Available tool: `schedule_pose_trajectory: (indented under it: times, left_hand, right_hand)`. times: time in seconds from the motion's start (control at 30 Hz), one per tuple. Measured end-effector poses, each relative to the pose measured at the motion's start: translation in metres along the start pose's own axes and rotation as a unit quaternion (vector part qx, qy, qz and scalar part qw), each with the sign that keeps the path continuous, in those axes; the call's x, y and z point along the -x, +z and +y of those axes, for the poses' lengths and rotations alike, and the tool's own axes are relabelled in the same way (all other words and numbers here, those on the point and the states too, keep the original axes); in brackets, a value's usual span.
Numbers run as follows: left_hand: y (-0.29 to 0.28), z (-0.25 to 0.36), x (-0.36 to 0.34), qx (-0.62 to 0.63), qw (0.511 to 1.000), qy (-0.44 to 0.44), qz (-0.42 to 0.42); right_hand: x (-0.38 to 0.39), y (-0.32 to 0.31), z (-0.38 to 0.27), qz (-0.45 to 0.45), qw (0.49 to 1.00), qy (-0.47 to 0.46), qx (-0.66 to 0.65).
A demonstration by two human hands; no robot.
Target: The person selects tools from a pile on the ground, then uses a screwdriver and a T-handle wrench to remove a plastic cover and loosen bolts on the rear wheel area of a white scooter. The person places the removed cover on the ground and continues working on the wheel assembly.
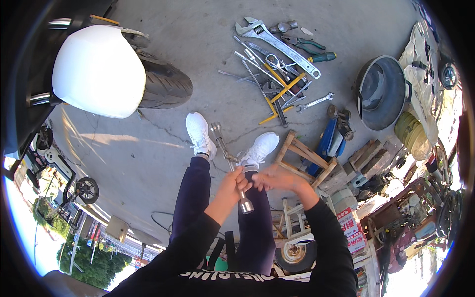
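My left hand (232,190) is closed around a metal wrench (222,143) with socket ends and a crosspiece, held upright above my legs and white shoes (198,131). My right hand (274,178) is beside it on the right, blurred, so its grip is unclear. Beyond my feet a pile of tools lies on the concrete floor (168,39): a large adjustable wrench (287,47), yellow T-handled wrenches (289,85), pliers (304,43), a hammer (284,25) and an open-end spanner (315,102).
A white motorcycle mudguard (99,69) and tire (166,84) stand front left, a scooter (59,173) farther left. At right are a metal basin (365,94), wooden stool (297,153), blue jack (329,141), wheel (296,255), red-printed box (351,227) and piled scrap.
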State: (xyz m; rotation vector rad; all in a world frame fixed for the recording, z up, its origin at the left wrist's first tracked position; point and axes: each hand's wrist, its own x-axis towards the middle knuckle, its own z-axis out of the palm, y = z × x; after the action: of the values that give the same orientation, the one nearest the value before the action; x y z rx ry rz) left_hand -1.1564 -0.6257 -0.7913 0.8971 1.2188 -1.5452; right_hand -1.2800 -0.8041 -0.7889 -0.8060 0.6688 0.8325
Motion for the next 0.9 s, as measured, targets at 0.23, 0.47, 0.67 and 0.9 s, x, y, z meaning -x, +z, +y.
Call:
schedule_pose_trajectory:
  times: [0.23,0.47,0.67,0.9]
  left_hand:
    - [0.032,0.001,0.009,-0.028,0.995,-0.011,0.099]
    - [0.035,0.008,0.011,-0.041,0.996,0.007,0.078]
    - [0.040,0.012,0.014,-0.023,0.997,0.006,0.075]
    - [0.040,0.017,0.015,-0.032,0.998,0.015,0.061]
  right_hand:
    - [-0.133,-0.174,-0.006,0.628,0.645,-0.129,0.416]
    - [-0.175,-0.194,-0.016,0.589,0.560,0.029,0.582]
    - [-0.158,-0.204,-0.017,0.540,0.587,0.014,0.603]
    - [-0.114,-0.159,-0.017,0.492,0.770,-0.078,0.398]
